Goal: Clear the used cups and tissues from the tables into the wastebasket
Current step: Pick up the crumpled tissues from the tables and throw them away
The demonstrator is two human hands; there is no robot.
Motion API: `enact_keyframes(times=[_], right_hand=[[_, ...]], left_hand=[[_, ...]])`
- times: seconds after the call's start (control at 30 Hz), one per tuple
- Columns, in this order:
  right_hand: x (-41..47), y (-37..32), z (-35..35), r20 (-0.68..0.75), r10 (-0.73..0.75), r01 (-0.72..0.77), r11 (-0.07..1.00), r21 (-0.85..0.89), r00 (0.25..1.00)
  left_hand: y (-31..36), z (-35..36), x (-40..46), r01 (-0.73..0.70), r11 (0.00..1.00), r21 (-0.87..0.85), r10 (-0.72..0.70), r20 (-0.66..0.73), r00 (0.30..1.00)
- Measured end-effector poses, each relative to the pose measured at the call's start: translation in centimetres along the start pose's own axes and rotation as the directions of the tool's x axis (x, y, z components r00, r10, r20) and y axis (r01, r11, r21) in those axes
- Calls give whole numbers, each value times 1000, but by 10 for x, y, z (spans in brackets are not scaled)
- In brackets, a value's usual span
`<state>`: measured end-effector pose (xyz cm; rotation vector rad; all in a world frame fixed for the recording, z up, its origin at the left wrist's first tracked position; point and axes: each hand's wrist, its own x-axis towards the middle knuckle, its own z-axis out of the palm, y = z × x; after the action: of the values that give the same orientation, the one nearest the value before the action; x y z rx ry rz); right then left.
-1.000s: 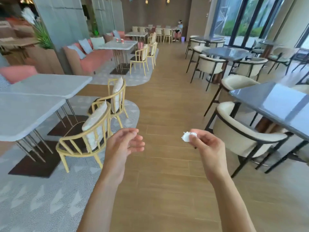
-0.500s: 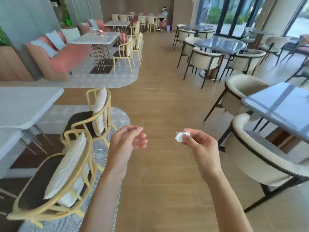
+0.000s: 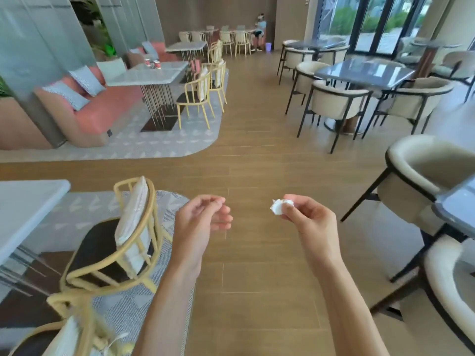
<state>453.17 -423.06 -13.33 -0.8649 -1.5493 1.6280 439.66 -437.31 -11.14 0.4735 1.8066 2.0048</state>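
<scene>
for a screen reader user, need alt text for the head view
A person's right hand pinches a crumpled white tissue over a wooden cafe aisle; the left hand is empty. Red cups stand on a white table ahead.

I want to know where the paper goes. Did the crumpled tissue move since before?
Yes. The tissue, pinched in the right hand, went forward along the aisle: the yellow chair, which stood ahead of it, is now beside it.

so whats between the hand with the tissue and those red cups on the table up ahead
In the head view, between the right hand pinching the tissue and the red cups, only bare wood floor, rug edge and yellow chairs.
</scene>
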Motion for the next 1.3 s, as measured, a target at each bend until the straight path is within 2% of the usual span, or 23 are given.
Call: enact_keyframes(times=[0.17, 0.5, 0.73, 0.9, 1.13, 1.3], right_hand=[[131, -26, 31, 56, -58, 60, 998, -26, 997], [390, 15, 135, 19, -69, 71, 994, -88, 997], [580, -26, 207, 2, -130, 130, 987, -96, 992], [698, -21, 234, -20, -132, 130, 989, -67, 991], [895, 24, 262, -8, -90, 91, 995, 29, 996], [1050, 13, 279, 38, -67, 63, 992, 107, 997]], left_hand=[[24, 36, 130, -56, 996, -69, 54, -37, 998], [-15, 80, 405, 25, 993, -114, -21, 30, 999], [33, 117, 617, -37, 992, -117, 51, 114, 992], [27, 150, 727, -17, 997, -79, 31, 172, 985], [-15, 217, 907, 23, 999, -28, -19, 110, 994], [2, 281, 1043, -2, 1000, -23, 4, 88, 996]])
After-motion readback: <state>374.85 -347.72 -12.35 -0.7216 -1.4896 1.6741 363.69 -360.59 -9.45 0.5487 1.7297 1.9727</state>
